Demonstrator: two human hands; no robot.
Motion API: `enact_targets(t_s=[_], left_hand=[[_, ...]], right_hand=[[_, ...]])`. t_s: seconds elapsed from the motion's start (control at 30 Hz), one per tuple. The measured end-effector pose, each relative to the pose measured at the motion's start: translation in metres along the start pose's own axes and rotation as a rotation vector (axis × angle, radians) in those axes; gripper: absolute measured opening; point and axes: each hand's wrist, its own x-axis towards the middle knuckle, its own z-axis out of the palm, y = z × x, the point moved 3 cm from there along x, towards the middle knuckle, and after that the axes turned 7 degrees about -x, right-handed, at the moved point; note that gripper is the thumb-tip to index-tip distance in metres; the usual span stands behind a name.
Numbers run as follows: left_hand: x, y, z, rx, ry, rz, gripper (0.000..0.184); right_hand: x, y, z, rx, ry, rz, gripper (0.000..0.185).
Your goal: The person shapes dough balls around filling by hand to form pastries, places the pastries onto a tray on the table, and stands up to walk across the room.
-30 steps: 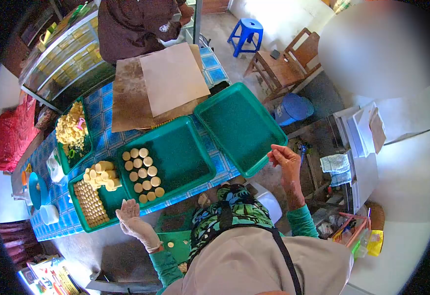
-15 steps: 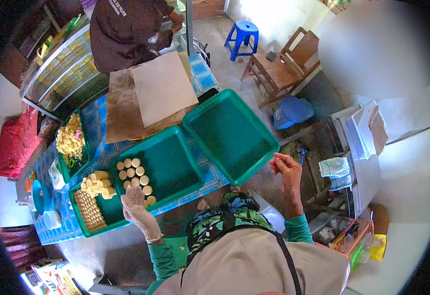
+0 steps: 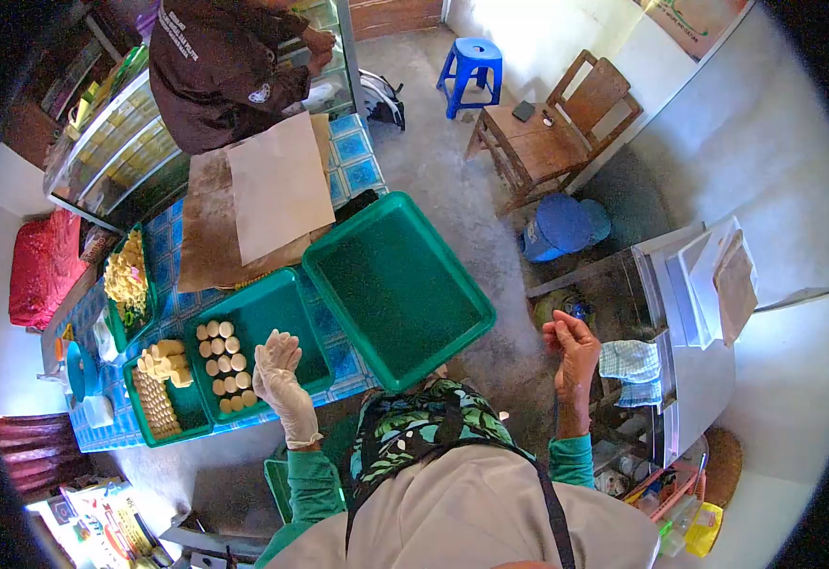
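Observation:
Over the near edge of the middle green tray [image 3: 286, 313], my gloved left hand [image 3: 284, 379] is raised with its fingers stretched and nothing in it. Rows of round dough pieces [image 3: 225, 360] lie in that tray, left of the hand. Bare and bent at the fingers, my right hand [image 3: 573, 351] is held up right of the bare green tray [image 3: 400, 289]; thumb and fingertips come together, and anything between them is too small to make out. The left tray [image 3: 191, 417] holds small pieces in rows and stacked dough cylinders [image 3: 166, 362].
A person in a dark shirt [image 3: 210, 76] stands behind the table beside a glass case [image 3: 111, 152]. Cardboard sheets [image 3: 282, 190] lie on the blue tablecloth [image 3: 353, 171]. A wooden chair [image 3: 537, 142], blue stool [image 3: 471, 76], blue bin [image 3: 558, 228] and metal cabinet [image 3: 694, 370] stand right.
The view has turned rightward, so the trays appear further left. My left hand has moved right, from the dough pieces towards the bare part of the middle tray. My right hand stays raised with bent fingers.

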Motion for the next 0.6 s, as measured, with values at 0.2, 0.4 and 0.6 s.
enact_targets(t_s=[0.2, 0.4, 0.6], left_hand=[[0.001, -0.007, 0.027, 0.019, -0.063, -0.015, 0.039], [0.023, -0.013, 0.035, 0.003, -0.135, -0.040, 0.039], [0.041, -0.020, 0.043, 0.014, -0.160, -0.042, 0.038]], right_hand=[[0.014, 0.000, -0.006, -0.007, 0.020, 0.023, 0.017], [0.002, -0.004, 0.007, 0.036, 0.044, 0.018, 0.018], [0.011, 0.013, 0.027, -0.024, 0.070, 0.008, 0.017]])
